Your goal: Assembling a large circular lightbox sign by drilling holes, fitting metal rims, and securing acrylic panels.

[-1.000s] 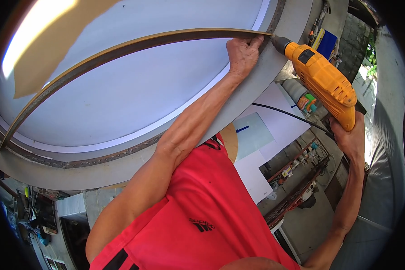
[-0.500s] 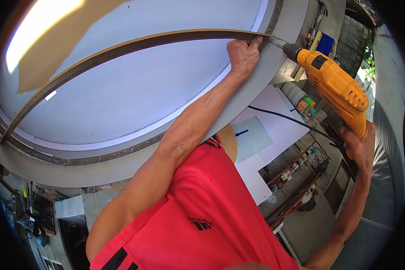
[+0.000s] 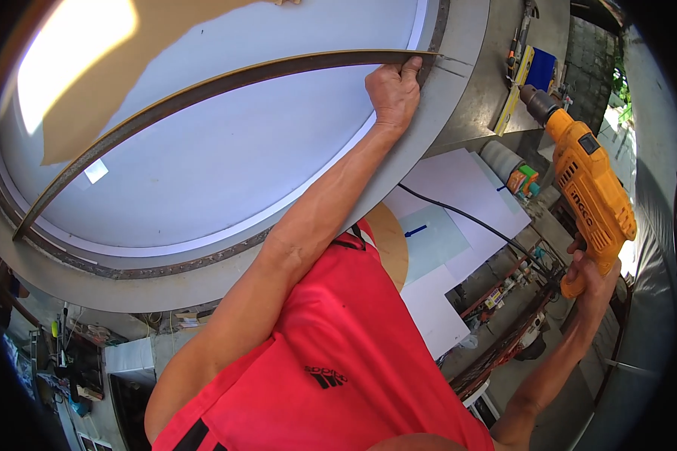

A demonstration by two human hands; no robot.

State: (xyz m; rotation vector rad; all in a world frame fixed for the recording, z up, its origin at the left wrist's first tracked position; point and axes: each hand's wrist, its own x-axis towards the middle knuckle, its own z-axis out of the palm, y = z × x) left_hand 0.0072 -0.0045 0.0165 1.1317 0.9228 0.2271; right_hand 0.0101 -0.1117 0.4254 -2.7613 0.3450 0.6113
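Observation:
My left hand (image 3: 395, 94) is closed on the right end of a long, thin curved metal strip (image 3: 226, 81), thumb up against it. The strip arches across a round grey ring-shaped frame (image 3: 203, 282), its far-left end resting on the ring's rim. Off to the right, my right hand (image 3: 596, 274) is wrapped around the handle of an orange power drill (image 3: 590, 184). The drill's dark chuck points up and left, apart from the strip and frame. Its bit is hard to make out. Two dark marks show on the frame beside the strip's end.
A yellow spirit level (image 3: 513, 98) and a blue item (image 3: 540, 70) lie on the metal surface at upper right. A black power cable (image 3: 459, 209) runs past white sheets (image 3: 429, 301). Tools and clutter (image 3: 60, 346) are at lower left.
The drill has swung away from the strip's end, down and to the right, and its body is more upright. My left hand still holds the strip; the view has shifted slightly.

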